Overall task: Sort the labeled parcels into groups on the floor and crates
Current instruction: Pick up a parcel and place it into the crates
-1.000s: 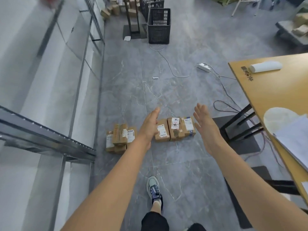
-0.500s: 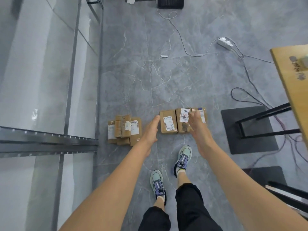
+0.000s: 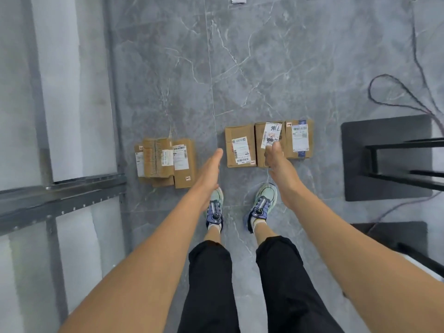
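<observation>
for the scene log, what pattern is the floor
The floor is grey marble-veined tile; head view.

Both my bare arms extend from the bottom corners of the frame toward its centre. My bare left forearm (image 3: 149,248) runs up from the lower left, my bare right forearm (image 3: 348,239) from the lower right, both wrists straight. My left hand (image 3: 209,173) sits just left of centre, turned on edge, fingers straight and pressed together, holding nothing. My right hand (image 3: 280,170) sits just right of centre, its back facing me, fingers stretched forward and downward. I cannot tell whether its fingertips touch anything. The hands are apart and roughly level.
</observation>
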The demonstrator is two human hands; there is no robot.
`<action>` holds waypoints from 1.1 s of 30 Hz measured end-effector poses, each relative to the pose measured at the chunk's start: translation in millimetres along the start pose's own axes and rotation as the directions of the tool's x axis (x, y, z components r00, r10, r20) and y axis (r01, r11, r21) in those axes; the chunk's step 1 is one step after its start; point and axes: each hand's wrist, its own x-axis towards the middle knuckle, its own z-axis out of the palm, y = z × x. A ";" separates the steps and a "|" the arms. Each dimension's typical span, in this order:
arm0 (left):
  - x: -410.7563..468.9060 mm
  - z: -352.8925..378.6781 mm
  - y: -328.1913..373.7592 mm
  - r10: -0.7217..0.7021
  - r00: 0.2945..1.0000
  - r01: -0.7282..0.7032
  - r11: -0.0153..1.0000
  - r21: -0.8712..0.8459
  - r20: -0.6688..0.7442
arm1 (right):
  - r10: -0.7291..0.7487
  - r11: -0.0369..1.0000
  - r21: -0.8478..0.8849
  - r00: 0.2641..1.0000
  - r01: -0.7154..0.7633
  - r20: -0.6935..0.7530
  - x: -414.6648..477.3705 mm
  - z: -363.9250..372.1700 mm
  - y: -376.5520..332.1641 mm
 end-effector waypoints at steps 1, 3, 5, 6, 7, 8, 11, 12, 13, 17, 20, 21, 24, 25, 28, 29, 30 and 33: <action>17.1 2.5 -0.2 -0.013 1.000 0.013 1.000 0.009 0.005 | 0.017 1.000 0.006 1.000 -0.017 0.001 16.9 0.4 4.4; 56.5 8.0 -1.6 -0.016 1.000 0.015 0.999 0.029 0.009 | 0.032 0.999 0.011 0.999 -0.032 -0.005 53.4 2.2 12.8; 95.5 13.4 -7.4 -0.027 1.000 0.027 0.999 0.032 0.013 | 0.056 0.998 0.009 0.998 -0.056 -0.020 90.6 5.9 24.0; 114.4 15.8 -10.6 -0.034 0.999 0.034 0.999 0.032 0.011 | 0.065 0.998 0.008 0.998 -0.065 -0.026 109.2 8.0 30.7; 133.9 18.2 -14.8 -0.041 0.999 0.040 0.999 0.036 0.012 | 0.075 0.997 0.005 0.997 -0.075 -0.033 129.0 10.1 38.9; 153.5 19.9 -19.7 -0.054 0.998 0.054 0.997 0.048 0.012 | 0.088 0.996 0.008 0.995 -0.088 -0.046 148.4 12.5 47.1; 213.2 21.4 -38.5 -0.098 0.995 0.097 0.994 0.052 0.010 | 0.143 0.990 0.020 0.986 -0.142 -0.082 202.1 20.0 68.6; 232.1 21.9 -44.8 -0.111 0.994 0.110 0.992 0.057 0.010 | 0.155 0.988 0.024 0.984 -0.153 -0.085 218.2 21.9 75.0; 248.6 22.7 -50.5 -0.119 0.993 0.117 0.991 0.062 0.014 | 0.163 0.987 0.024 0.983 -0.161 -0.082 233.1 24.3 81.7; 305.2 26.6 -64.2 -0.121 0.992 0.119 0.991 0.055 0.041 | 0.155 0.987 0.054 0.982 -0.150 -0.110 288.3 28.3 105.6; 341.4 27.9 -71.3 -0.137 0.990 0.136 0.990 0.023 0.042 | 0.173 0.982 0.097 0.972 -0.159 -0.158 317.7 28.0 118.4; 350.3 29.2 -71.5 -0.135 0.990 0.135 0.991 0.005 0.031 | 0.176 0.982 0.103 0.970 -0.161 -0.166 325.2 27.3 122.4; 369.6 34.4 -73.2 -0.140 0.990 0.141 0.990 -0.032 0.019 | 0.205 0.977 0.089 0.962 -0.191 -0.182 339.0 30.6 129.0; 375.1 35.9 -74.0 -0.139 0.990 0.139 0.990 -0.030 0.023 | 0.206 0.978 0.072 0.958 -0.195 -0.201 343.4 32.1 132.3; 390.7 39.7 -80.2 -0.140 0.989 0.141 0.990 -0.029 0.042 | 0.211 0.977 0.053 0.945 -0.204 -0.251 351.6 33.3 138.5; 395.7 41.5 -82.3 -0.144 0.989 0.145 0.989 -0.027 0.043 | 0.209 0.978 0.054 0.946 -0.202 -0.248 356.5 32.1 141.1; 399.1 43.6 -83.3 -0.152 0.988 0.153 0.988 -0.024 0.036 | 0.210 0.978 0.056 0.946 -0.203 -0.246 360.2 30.9 142.5; 407.9 48.8 -86.8 -0.184 0.983 0.185 0.982 -0.030 0.018 | 0.231 0.973 0.050 0.946 -0.225 -0.226 369.8 30.5 142.9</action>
